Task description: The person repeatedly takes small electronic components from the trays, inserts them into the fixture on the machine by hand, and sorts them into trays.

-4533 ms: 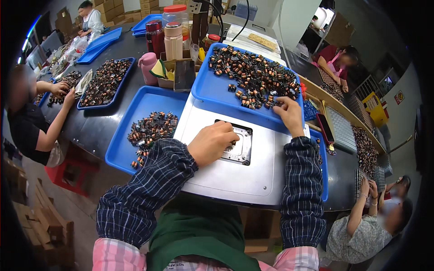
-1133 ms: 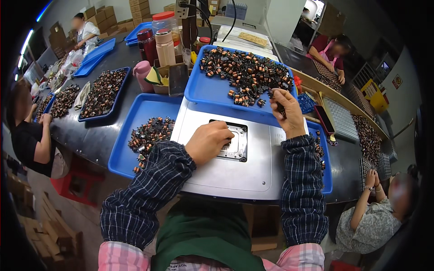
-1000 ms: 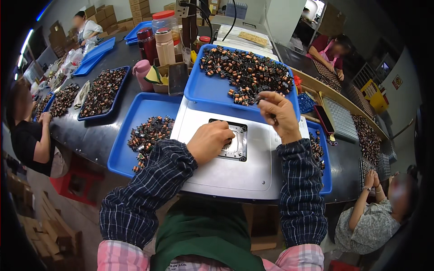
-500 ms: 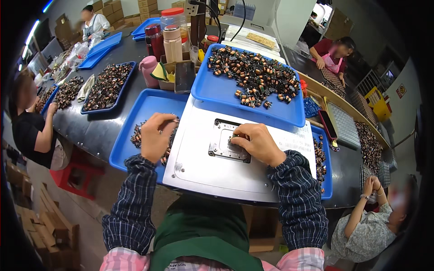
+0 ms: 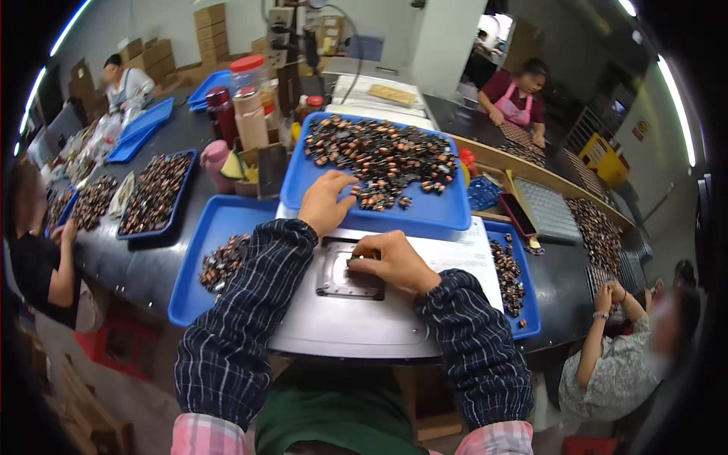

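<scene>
My right hand is pinched over the recessed metal fixture in the silver plate. A dark bit shows at its fingertips, too small and covered to name. My left hand reaches over the near left edge of the raised blue tray. Its fingers are apart and slightly bent, with nothing visible in them. In that tray lies a heap of small black and copper-coloured coil-like parts; the nearest ones are just right of my left fingertips.
Lower blue trays with more parts flank the plate, one left and one right. Bottles and a pink flask stand behind the left tray. A phone lies at the right. Co-workers sit on both sides and farther back.
My left hand has moved from above the lower left tray, up and right to the raised tray, its fingers spreading. My right hand stays pinched at the fixture. The whole view has shifted.
</scene>
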`<state>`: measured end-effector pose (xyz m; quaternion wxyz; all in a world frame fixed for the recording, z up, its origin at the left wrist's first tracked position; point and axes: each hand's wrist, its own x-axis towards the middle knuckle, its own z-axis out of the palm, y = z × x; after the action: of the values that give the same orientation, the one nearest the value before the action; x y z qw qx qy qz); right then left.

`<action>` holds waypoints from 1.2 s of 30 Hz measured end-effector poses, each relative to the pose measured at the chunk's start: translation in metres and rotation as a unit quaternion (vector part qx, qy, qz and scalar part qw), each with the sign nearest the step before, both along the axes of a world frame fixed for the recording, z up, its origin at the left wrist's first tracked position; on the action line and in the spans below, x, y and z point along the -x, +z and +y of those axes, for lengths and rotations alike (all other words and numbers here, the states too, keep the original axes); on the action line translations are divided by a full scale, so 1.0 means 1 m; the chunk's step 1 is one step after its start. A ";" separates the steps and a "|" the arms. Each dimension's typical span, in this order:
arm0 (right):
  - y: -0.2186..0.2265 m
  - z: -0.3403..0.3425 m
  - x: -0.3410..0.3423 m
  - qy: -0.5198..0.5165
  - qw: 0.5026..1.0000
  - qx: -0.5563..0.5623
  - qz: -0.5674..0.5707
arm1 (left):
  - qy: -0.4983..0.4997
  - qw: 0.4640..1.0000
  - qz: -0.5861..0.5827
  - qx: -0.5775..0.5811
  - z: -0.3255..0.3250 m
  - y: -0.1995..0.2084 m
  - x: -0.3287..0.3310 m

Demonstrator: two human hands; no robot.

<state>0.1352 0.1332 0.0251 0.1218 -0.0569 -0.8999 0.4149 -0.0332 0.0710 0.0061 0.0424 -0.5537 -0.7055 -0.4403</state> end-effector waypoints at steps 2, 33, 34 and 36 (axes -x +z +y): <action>-0.001 0.019 0.000 -0.017 0.995 0.074 0.066 | 0.031 0.998 0.040 0.032 0.017 -0.008 -0.001; -0.021 0.121 0.007 -0.313 0.917 -0.233 0.085 | -0.098 0.969 -0.220 0.053 -0.077 0.004 -0.051; -0.022 0.123 0.004 -0.319 0.924 -0.182 0.107 | -0.109 0.978 -0.167 0.068 -0.078 0.004 -0.054; -0.013 0.114 0.003 -0.310 0.942 -0.064 0.116 | -0.124 0.987 -0.067 0.078 -0.078 0.002 -0.055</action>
<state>0.1326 0.2471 0.0120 0.3514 -0.2762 -0.8420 0.3020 0.0216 -0.0072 0.0082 -0.1031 -0.6077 -0.6651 -0.4215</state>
